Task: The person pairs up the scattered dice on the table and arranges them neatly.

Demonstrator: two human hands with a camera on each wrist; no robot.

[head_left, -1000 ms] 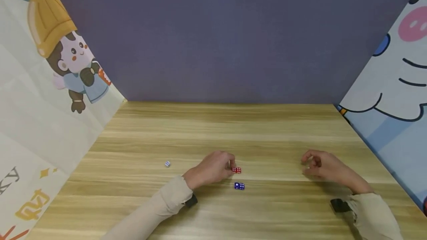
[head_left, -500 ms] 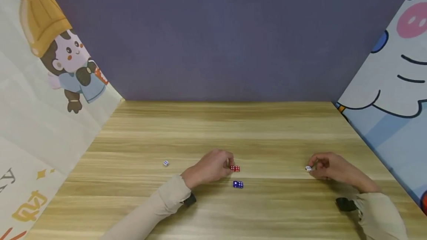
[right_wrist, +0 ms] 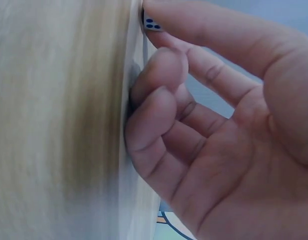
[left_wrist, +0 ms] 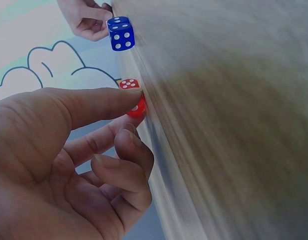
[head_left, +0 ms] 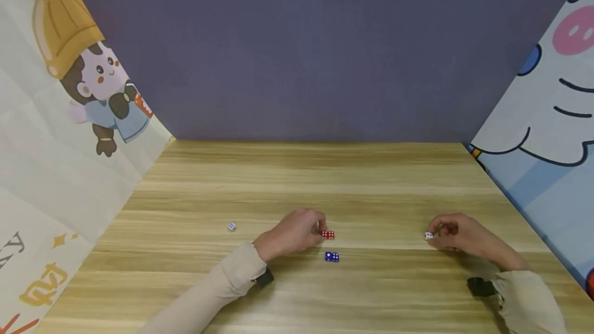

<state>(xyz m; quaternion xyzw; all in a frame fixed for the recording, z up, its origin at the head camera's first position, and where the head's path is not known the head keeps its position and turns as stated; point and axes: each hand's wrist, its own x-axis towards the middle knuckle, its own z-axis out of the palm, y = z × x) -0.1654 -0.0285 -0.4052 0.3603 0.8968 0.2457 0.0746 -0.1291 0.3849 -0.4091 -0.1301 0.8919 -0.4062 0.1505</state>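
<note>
A white die (head_left: 429, 235) has appeared, pinched by the right hand (head_left: 457, 233); left hand (head_left: 292, 233) still pinches a red die (head_left: 325, 234)

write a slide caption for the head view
Left hand holds red dice near blue dice, right hand pinches a white die; another white die sits apart on the wood-grain tabletop.

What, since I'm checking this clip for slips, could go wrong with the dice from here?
The right hand holds a small white die in a pinch, so it might slip and roll. The left hand pinches at the red dice, which sit side by side; letting go could nudge them apart. The blue dice lie close by, so that hand may knock them when pulling back.
</note>
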